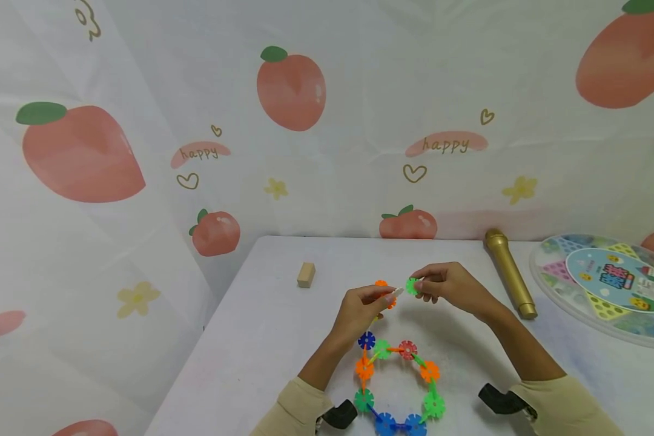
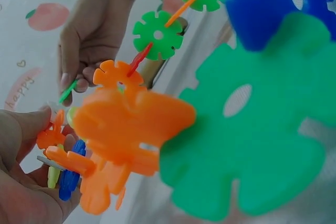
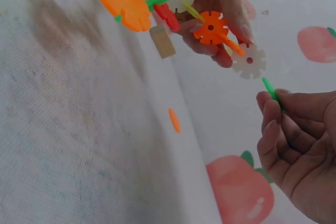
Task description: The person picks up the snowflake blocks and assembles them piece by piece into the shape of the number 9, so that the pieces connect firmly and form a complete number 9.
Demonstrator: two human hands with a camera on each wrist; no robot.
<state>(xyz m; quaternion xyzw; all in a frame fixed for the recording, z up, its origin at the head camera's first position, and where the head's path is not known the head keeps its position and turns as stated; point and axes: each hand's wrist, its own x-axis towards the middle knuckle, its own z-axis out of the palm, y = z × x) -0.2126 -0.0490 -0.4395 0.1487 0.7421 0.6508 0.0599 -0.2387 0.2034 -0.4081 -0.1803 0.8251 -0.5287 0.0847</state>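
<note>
My left hand (image 1: 360,312) grips a chain of notched plastic snowflake discs, with an orange disc (image 3: 211,27) and a white disc (image 3: 249,66) at its end. Between thumb and fingers, my right hand (image 1: 451,288) pinches a single green snowflake disc (image 1: 411,286). In the right wrist view this green disc is edge-on, close to the white disc; whether they touch I cannot tell. Below the hands, linked discs form a ring, including a red disc (image 1: 407,350) and a blue disc (image 1: 386,424). A dark blue disc (image 1: 367,340) joins the ring's upper left, leading up towards my left hand.
A small wooden block (image 1: 306,275) stands at the back left of the white table (image 1: 229,363). On the right lie a gold microphone (image 1: 509,272) and a round, clear-lidded game board (image 1: 556,290). A printed curtain (image 1: 349,181) hangs behind the table.
</note>
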